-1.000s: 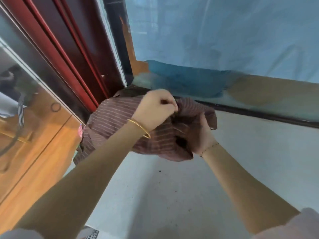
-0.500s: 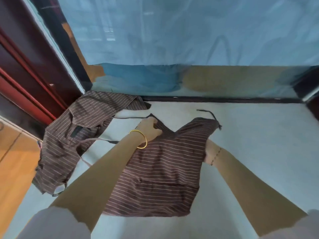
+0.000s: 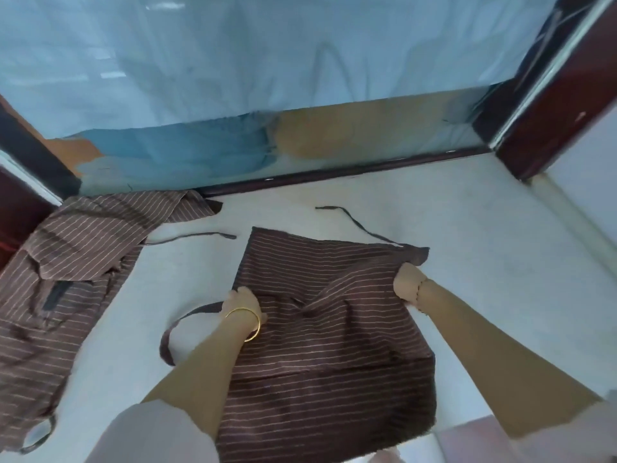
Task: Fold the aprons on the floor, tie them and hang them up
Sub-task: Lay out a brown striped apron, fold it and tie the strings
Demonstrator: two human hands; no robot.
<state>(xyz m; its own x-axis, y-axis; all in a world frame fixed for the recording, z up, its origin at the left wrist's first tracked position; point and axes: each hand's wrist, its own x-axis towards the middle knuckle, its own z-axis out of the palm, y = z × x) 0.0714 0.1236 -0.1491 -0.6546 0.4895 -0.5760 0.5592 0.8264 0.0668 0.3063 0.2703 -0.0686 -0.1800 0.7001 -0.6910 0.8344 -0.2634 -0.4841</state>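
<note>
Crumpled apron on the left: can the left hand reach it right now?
Probably yes: only bare floor lies between the left hand and the crumpled apron. But that hand is gripping the spread apron at its edge, so it must let go first.

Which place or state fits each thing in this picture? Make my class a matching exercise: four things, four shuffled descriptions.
Things:
1. spread brown striped fabric apron
2. crumpled brown striped fabric apron
3. thin gold metal bangle
4. narrow brown tie strap beyond the right hand

Descriptions:
A. circles the left wrist
B. gripped by left hand and right hand
C. trails loose over the pale floor
D. heaped beside the dark red door frame

Pairs: 1-B, 2-D, 3-A, 4-C
</note>
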